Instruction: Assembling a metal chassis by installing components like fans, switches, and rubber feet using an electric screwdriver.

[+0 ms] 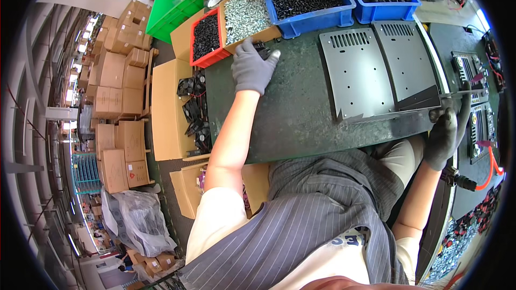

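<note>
The left hand (251, 68) curved its fingers (246, 47) beside a black part (262, 49) at the screw box (267, 34); whether they gripped it, I could not tell. The panels (361, 78) lay on the surface (293, 99), well right of them, near the right hand (444, 135), its grip unclear.

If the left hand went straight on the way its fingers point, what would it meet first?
Probably the box of silver parts, just ahead of the left hand; whether they already touch is unclear.
</note>
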{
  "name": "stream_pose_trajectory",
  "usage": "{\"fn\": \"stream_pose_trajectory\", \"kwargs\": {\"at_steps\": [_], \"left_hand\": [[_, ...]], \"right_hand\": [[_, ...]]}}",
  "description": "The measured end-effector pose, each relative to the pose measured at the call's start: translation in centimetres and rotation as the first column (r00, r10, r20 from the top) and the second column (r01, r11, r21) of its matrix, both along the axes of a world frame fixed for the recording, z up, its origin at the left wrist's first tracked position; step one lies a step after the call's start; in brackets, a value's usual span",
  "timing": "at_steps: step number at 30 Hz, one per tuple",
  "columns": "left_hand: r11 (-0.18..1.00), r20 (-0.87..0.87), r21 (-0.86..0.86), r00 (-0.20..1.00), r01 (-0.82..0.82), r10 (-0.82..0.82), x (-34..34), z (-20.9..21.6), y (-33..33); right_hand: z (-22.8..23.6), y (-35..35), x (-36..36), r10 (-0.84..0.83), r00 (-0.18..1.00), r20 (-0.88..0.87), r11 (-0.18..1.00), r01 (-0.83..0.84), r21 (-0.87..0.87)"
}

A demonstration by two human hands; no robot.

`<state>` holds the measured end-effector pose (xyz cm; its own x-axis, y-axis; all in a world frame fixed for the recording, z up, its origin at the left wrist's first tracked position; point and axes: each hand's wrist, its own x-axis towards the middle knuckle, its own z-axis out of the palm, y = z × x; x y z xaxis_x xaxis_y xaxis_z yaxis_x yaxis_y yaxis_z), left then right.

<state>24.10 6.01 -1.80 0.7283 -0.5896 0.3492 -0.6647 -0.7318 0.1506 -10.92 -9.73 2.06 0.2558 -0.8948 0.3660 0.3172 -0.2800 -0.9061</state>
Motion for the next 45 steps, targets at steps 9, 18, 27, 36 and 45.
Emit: {"fn": "stream_pose_trajectory", "kwargs": {"at_steps": [9,18,27,36,45], "left_hand": [[0.975,-0.042,-0.185,0.992,-0.122,0.116,2.6,-3.6,-1.4],[0.712,-0.586,-0.516,-0.410,-0.476,-0.699,-8.7,2.0,6.8],[0.859,-0.520,-0.453,-0.712,-0.238,-0.472,-17.6,2.5,5.7],[0.889,-0.555,-0.457,-0.784,0.008,-0.278,-20.3,3.9,1.2],[0.227,-0.735,-0.523,-0.301,0.822,-0.607,-20.4,15.8,-4.3]], "right_hand": [[-6.1,5.9,-0.7,-0.018,0.999,-0.031,0.983,0.024,0.184],[-4.0,9.7,-1.5,0.388,0.861,-0.329,0.918,-0.393,0.054],[-0.7,9.1,0.9,0.114,0.771,-0.626,0.713,-0.503,-0.489],[0.9,6.7,-3.6,0.107,0.782,-0.614,0.870,-0.373,-0.324],[3.5,-3.2,-7.0,-0.353,0.854,-0.383,0.808,0.072,-0.585]]}}
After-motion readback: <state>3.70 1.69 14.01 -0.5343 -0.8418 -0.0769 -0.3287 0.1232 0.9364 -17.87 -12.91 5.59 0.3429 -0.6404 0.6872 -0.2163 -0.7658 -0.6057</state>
